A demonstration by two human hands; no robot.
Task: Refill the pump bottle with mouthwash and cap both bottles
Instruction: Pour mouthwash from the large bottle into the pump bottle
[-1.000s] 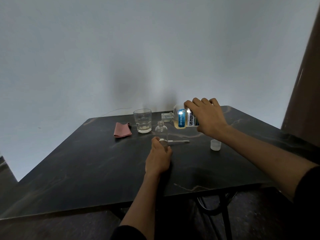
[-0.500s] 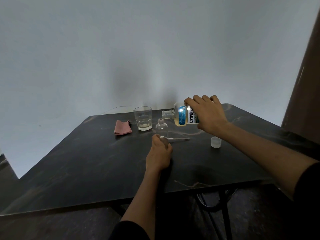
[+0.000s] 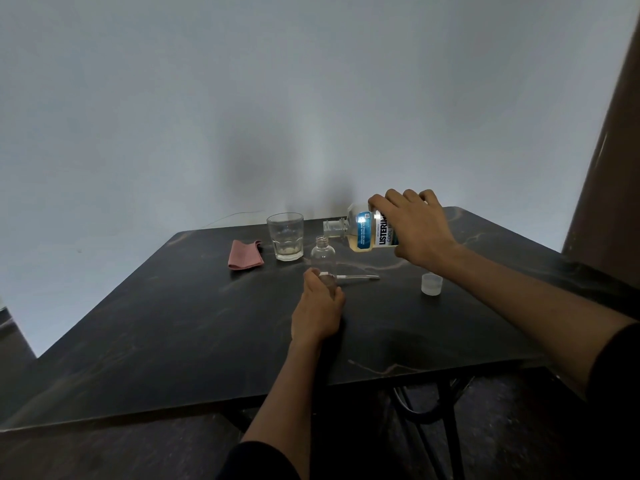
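A small clear pump bottle (image 3: 322, 256) stands upright and uncapped on the dark table (image 3: 173, 323). My left hand (image 3: 317, 311) grips its base. My right hand (image 3: 414, 226) holds the mouthwash bottle (image 3: 363, 232) on its side, with the open neck pointing left, just above and right of the small bottle's mouth. Pale yellow liquid lies low in the mouthwash bottle. The pump head with its dip tube (image 3: 356, 277) lies on the table right of the small bottle. A white cap (image 3: 431, 284) stands further right.
A drinking glass (image 3: 285, 236) with a little liquid stands behind the small bottle. A folded pink cloth (image 3: 244, 255) lies to its left. A grey wall rises behind the table, and a brown panel (image 3: 609, 168) stands at the right.
The mouthwash bottle has stayed tilted on its side, its neck just right of the small bottle's mouth. My left hand has kept its hold on the small bottle.
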